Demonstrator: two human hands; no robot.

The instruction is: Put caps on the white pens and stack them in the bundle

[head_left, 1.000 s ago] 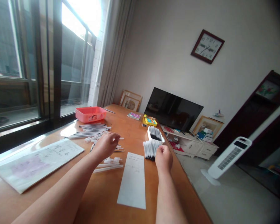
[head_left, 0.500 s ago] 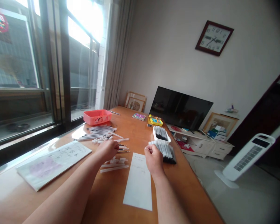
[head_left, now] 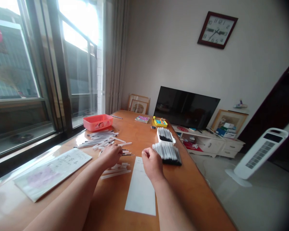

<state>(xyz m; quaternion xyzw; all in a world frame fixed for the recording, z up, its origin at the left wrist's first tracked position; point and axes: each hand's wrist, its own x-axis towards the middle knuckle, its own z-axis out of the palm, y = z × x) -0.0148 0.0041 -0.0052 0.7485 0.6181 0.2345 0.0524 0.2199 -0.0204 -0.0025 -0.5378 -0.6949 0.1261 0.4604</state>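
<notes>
My left hand (head_left: 111, 154) is over the middle of the table among loose pen parts, its fingers curled downward and the tips mostly hidden. Beside its fingers lie several thin dark-tipped refills (head_left: 127, 153). Nearer me are white pen caps and barrels (head_left: 117, 173). My right hand (head_left: 152, 163) is closed, thumb against the bent fingers, above the top of a white paper strip (head_left: 140, 195) with handwriting. Whatever it may hold is hidden. Just right of it lies a stack of clear pens with black ends (head_left: 167, 154).
A white basket (head_left: 172, 141) of similar pens stands behind the stack. Loose pens (head_left: 100, 136) lie before a red plastic box (head_left: 97, 123). A notebook (head_left: 53, 173) lies at left. A yellow box (head_left: 160, 122) and a small booklet (head_left: 142, 119) are farther back.
My right hand has moved left, away from the stacked pens and over the paper's top. My left hand's fingers have loosened slightly over the pen parts. The camera view has shifted a little.
</notes>
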